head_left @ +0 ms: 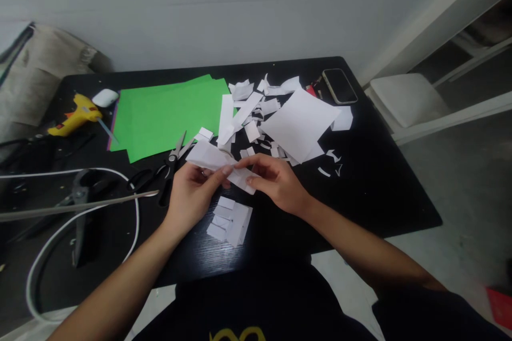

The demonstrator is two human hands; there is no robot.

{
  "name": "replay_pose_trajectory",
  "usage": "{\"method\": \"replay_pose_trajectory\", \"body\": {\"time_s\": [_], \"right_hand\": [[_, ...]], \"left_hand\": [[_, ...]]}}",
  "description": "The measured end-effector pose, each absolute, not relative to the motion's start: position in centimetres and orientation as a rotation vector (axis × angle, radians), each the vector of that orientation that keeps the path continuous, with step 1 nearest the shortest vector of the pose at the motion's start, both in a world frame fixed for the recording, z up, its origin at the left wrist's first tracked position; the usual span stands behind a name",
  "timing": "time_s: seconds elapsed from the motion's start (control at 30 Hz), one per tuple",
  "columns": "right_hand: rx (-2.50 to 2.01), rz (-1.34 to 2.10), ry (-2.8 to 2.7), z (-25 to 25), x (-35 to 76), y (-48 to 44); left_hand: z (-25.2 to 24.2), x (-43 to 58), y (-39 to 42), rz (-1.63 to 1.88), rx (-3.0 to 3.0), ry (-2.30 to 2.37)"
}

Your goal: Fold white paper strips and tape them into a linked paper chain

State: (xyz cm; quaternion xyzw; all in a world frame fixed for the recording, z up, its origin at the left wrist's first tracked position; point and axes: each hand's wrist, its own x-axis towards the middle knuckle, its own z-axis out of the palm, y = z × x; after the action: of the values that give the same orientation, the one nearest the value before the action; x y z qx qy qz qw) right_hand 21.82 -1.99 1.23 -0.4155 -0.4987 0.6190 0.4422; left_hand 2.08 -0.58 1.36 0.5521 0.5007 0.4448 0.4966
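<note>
A white strip of paper (210, 155) is held up between both hands over the black table, slanting down to the right. My left hand (196, 186) is closed on its left part, thumb on top and fingers behind. On its right end, my right hand (272, 178) pinches the paper with thumb and forefinger. Just below lies a small group of folded white paper pieces (230, 221). Open-bladed black scissors (173, 157) rest beside my left hand. Behind the hands are loose white paper scraps (252, 130).
Green sheets (164, 117) lie at the back left, near a yellow glue gun (78, 115) and a white case (105, 97). White sheets (302, 122) and a phone (339, 86) are to the right. A white cable (138, 218) and black pliers-like tool (80, 218) occupy the left.
</note>
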Motion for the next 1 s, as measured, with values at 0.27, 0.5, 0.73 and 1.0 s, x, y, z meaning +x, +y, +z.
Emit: {"method": "replay_pose_trajectory", "body": {"time_s": [0.27,0.5,0.73,1.0], "right_hand": [[-0.987,1.539,-1.295,1.22,21.88,-2.14],[-1.010,1.474,-1.352,1.28,21.62,-2.54],[-1.004,1.435,-1.315,0.83,21.46,-2.61],[-1.073,1.426,-1.301,0.74,21.37,-2.56]], "left_hand": [[1.26,2.24,-0.97,1.058,1.273,1.108],[1.24,2.57,-0.96,1.122,1.266,1.126],[1.17,2.33,-0.85,1.128,1.154,1.070],[1.32,2.24,-0.76,1.132,1.173,1.105]]}}
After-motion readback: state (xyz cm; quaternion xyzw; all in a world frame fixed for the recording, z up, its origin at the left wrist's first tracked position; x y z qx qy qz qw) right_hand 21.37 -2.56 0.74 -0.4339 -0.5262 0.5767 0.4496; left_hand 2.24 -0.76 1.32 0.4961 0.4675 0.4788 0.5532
